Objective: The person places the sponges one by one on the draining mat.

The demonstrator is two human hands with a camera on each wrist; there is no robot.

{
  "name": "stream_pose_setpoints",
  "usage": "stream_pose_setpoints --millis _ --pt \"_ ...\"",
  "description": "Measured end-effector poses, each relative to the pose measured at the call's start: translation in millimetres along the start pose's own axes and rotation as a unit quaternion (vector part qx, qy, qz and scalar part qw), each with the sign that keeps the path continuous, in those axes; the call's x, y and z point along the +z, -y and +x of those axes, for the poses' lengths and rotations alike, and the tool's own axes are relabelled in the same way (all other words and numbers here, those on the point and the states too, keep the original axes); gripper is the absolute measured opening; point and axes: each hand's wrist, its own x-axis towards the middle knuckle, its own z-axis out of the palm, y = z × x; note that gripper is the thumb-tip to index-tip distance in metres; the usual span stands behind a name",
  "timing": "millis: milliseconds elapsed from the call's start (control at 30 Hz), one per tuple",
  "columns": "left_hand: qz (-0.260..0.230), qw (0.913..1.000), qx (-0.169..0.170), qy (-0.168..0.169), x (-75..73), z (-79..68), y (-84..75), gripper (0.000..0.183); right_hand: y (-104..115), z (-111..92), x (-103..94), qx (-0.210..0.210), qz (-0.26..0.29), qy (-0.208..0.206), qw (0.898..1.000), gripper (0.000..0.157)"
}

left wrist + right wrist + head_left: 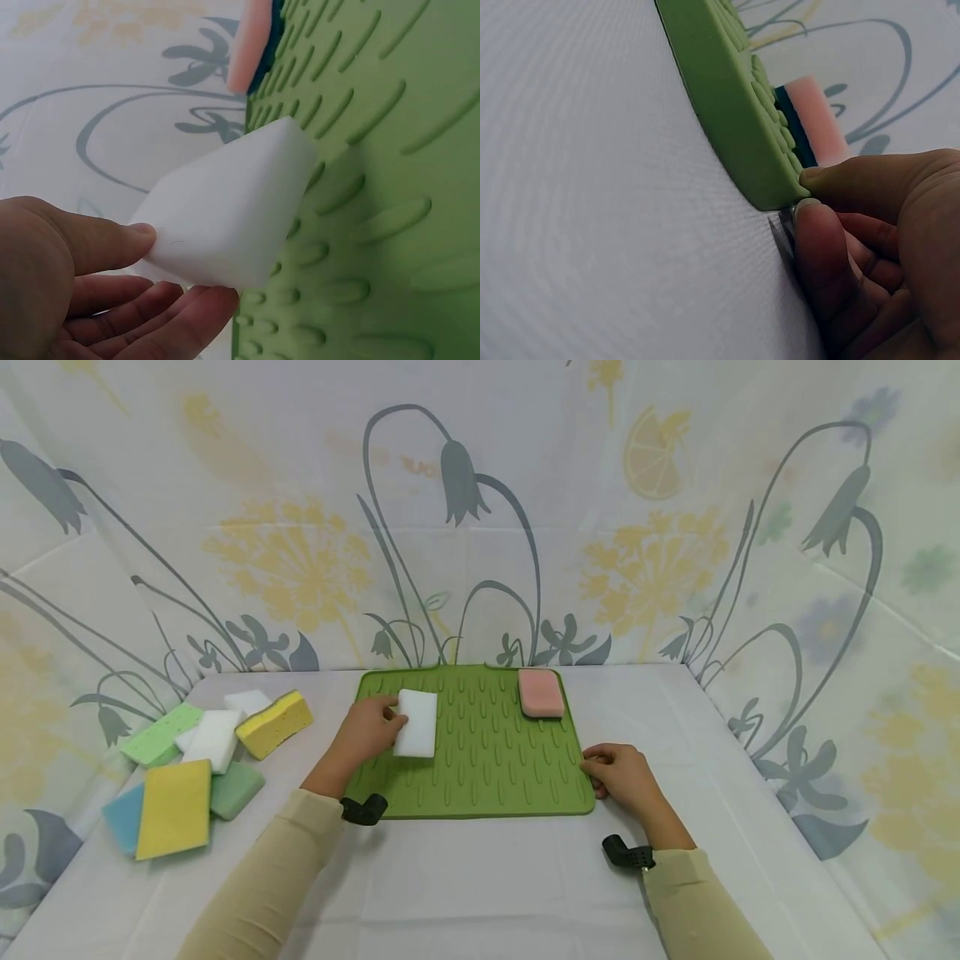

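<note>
My left hand (369, 728) pinches a white sponge block (416, 723) by its left side, thumb on one face and fingers on the other. In the left wrist view the white block (225, 199) is tilted above the green ridged mat (405, 172), its shadow falling on the ridges. At the right edge of the green mat (480, 793), my right hand (621, 775) pinches the rim between thumb and index finger; the right wrist view shows the thumb (862, 184) at the mat's edge. A pink sponge (541, 693) with a dark underside lies at the mat's back right corner.
Left of the mat lies a loose pile: a yellow sponge (274, 725), a light green sponge (162, 735), white blocks (213, 739), a flat yellow sponge (174, 810), a darker green one (237, 789) and a blue piece (123, 817). A flower-printed curtain (480, 527) stands behind the white table.
</note>
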Motion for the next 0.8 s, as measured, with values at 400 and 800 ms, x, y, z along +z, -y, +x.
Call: stream_pose_setpoints --millis 400,800 --pt "-0.031 0.9991 -0.013 0.025 12.1 -0.7 -14.0 0.049 0.2 -0.2 -0.9 0.005 0.003 0.002 1.000 0.032" --pt "-0.063 0.9972 -0.015 0.038 29.5 2.5 -25.3 0.048 -0.5 0.4 -0.6 0.002 -0.002 -0.002 1.000 0.031"
